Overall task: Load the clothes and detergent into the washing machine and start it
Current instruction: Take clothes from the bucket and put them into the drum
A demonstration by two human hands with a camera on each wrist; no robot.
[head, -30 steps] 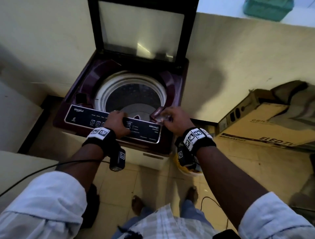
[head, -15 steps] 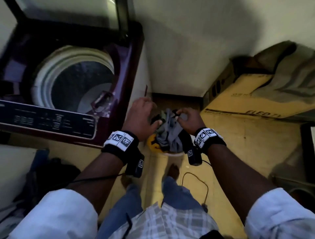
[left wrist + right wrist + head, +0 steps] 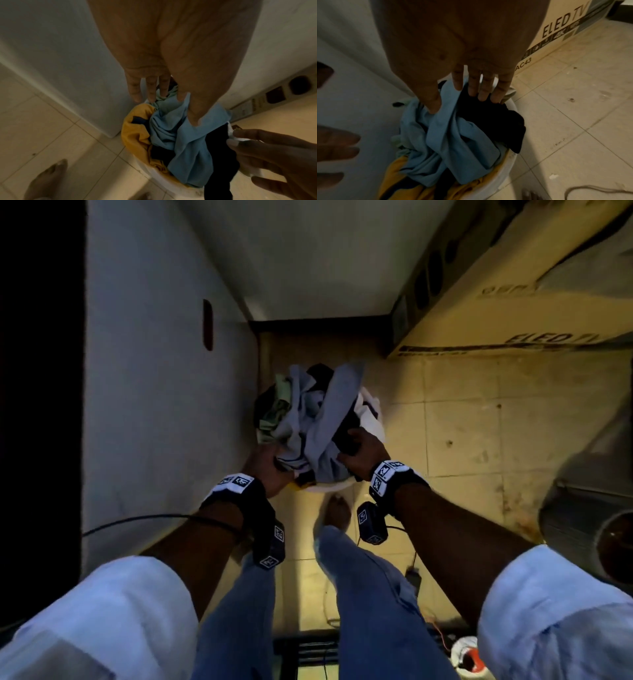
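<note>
A heap of clothes (image 3: 318, 419) fills a white bucket (image 3: 510, 162) on the floor beside the washing machine's white side (image 3: 154, 405). On top lies a light blue cloth (image 3: 447, 135), with a black cloth (image 3: 489, 119) beside it and a yellow one (image 3: 135, 135) below. My left hand (image 3: 274, 465) holds the near left of the heap, its thumb (image 3: 193, 119) sunk into the blue cloth. My right hand (image 3: 352, 450) grips the near right, fingers (image 3: 481, 93) on the black cloth and thumb in the blue one. The machine's top and the detergent are out of view.
A flat cardboard TV box (image 3: 513, 313) leans on the wall behind and to the right. A grey round object (image 3: 582, 508) lies at the far right. My bare foot (image 3: 337, 508) stands just before the bucket. A loose cable (image 3: 590, 189) runs over the tiled floor.
My hands left the machine's control panel and dropped to the bucket. My view swung down off the machine, and both hands now dig deeper into the clothes.
</note>
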